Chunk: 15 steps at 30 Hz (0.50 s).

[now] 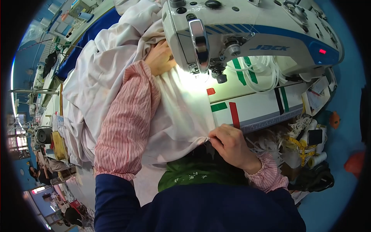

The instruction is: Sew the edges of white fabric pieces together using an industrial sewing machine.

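Observation:
A large piece of pale pinkish-white fabric (177,120) lies under the sewing machine (255,29) and heaps up to its left. My left hand (159,58) rests on the cloth beside the machine head, its fingers stretched forward and partly hidden behind the head. Close to the table's front edge, my right hand (232,145) pinches the near right corner of the fabric between thumb and fingers. The cloth's straight right edge runs from that pinch up to the brightly lit needle area, where glare hides the needle and presser foot.
White cord (266,73) lies coiled beneath the machine arm. Coloured tape strips and a ruler (270,120) mark the table. At the right sit thread spools (317,159) and a yellow measuring tape (299,149). Other machines and people appear far left.

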Each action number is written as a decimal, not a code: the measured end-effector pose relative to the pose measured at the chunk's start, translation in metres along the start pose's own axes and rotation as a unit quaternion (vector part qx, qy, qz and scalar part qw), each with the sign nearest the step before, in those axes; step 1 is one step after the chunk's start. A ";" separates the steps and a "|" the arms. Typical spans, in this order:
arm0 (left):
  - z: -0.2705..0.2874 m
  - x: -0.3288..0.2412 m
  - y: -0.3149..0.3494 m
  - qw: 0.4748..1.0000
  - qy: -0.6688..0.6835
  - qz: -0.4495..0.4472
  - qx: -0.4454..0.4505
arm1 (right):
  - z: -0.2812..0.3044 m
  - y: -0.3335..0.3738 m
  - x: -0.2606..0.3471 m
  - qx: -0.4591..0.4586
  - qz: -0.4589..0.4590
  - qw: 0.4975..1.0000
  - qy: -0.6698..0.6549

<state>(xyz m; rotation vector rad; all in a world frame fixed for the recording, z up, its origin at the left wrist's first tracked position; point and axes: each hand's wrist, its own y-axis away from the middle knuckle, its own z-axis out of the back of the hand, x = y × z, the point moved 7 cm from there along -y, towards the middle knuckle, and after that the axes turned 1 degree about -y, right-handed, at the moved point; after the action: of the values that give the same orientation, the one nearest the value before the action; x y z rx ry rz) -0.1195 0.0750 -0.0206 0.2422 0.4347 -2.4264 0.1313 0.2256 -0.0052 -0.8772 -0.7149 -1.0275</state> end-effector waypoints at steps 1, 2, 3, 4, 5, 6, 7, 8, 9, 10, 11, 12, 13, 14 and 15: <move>0.000 0.006 -0.004 1.000 -0.001 0.002 -0.003 | 0.000 -0.006 -0.002 0.014 -0.008 1.000 0.007; 0.000 0.012 -0.008 1.000 -0.004 0.003 -0.006 | 0.001 -0.013 -0.002 0.015 -0.005 1.000 0.009; 0.001 0.018 -0.012 1.000 -0.006 0.004 -0.009 | 0.003 -0.020 -0.003 0.014 0.000 1.000 0.007; 0.000 0.024 -0.015 1.000 -0.007 0.006 -0.010 | 0.003 -0.025 -0.004 0.014 0.003 1.000 0.003; 0.001 0.030 -0.018 1.000 -0.008 0.008 -0.011 | 0.004 -0.030 -0.006 0.016 0.000 1.000 0.003; 0.001 0.037 -0.022 1.000 -0.009 0.010 -0.014 | 0.004 -0.035 -0.010 0.020 -0.011 1.000 0.000; 0.002 0.043 -0.025 1.000 -0.010 0.011 -0.015 | 0.004 -0.040 -0.015 0.020 -0.023 1.000 -0.004; 0.003 0.050 -0.029 1.000 -0.011 0.015 -0.014 | 0.004 -0.045 -0.017 0.024 -0.024 0.999 -0.004; 0.003 0.055 -0.031 1.000 -0.013 0.018 -0.016 | 0.004 -0.050 -0.021 0.024 -0.035 0.999 -0.009; 0.003 0.062 -0.037 1.000 -0.014 0.018 -0.016 | 0.004 -0.055 -0.026 0.021 -0.047 0.999 -0.015; 0.002 0.067 -0.039 0.999 -0.016 0.021 -0.020 | 0.006 -0.060 -0.026 0.014 -0.033 0.999 -0.003; 0.002 0.072 -0.043 0.999 -0.018 0.021 -0.021 | 0.006 -0.066 -0.029 0.018 -0.033 0.999 -0.002; 0.001 0.078 -0.045 0.999 -0.020 0.023 -0.023 | 0.006 -0.071 -0.031 0.019 -0.030 0.999 -0.012; 0.001 0.083 -0.049 0.999 -0.022 0.024 -0.024 | 0.007 -0.076 -0.033 0.016 -0.026 0.999 -0.023; 0.001 0.089 -0.052 0.999 -0.022 0.025 -0.026 | 0.003 -0.080 -0.039 0.047 -0.053 0.998 0.003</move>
<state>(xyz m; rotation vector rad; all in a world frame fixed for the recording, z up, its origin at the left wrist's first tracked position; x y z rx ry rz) -0.2211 0.0616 -0.0322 0.1746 0.4655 -2.3630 0.0431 0.2245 -0.0149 -0.7621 -0.8057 -1.0807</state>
